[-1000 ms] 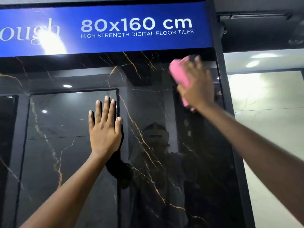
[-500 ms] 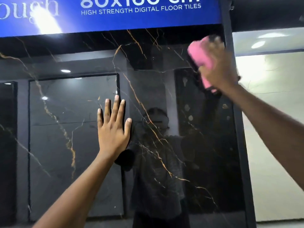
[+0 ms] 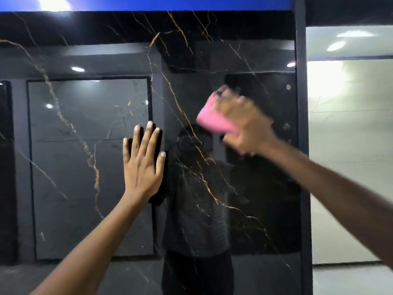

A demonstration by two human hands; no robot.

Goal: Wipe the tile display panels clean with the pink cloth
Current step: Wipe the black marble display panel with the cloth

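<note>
Both forearms are bare from the frame's edge to the wrist, with no sleeve, watch or ring to be seen on them. The left hand [image 3: 143, 167] is sharp, its fingers slim with short, pale, unpainted nails. The right hand [image 3: 244, 122] is smeared by motion blur, so its nails and knuckles cannot be made out clearly, though it appears equally unadorned.

The right hand [image 3: 244, 126] is motion-blurred; its fingers [image 3: 225, 96] cannot be told apart. It covers most of the folded pink cloth [image 3: 212, 118], so contact with the glossy black gold-veined tile panel [image 3: 191, 60] cannot be confirmed. The blue sign strip [image 3: 170, 3] is cut off by the top edge. Both forearms leave the frame.
</note>
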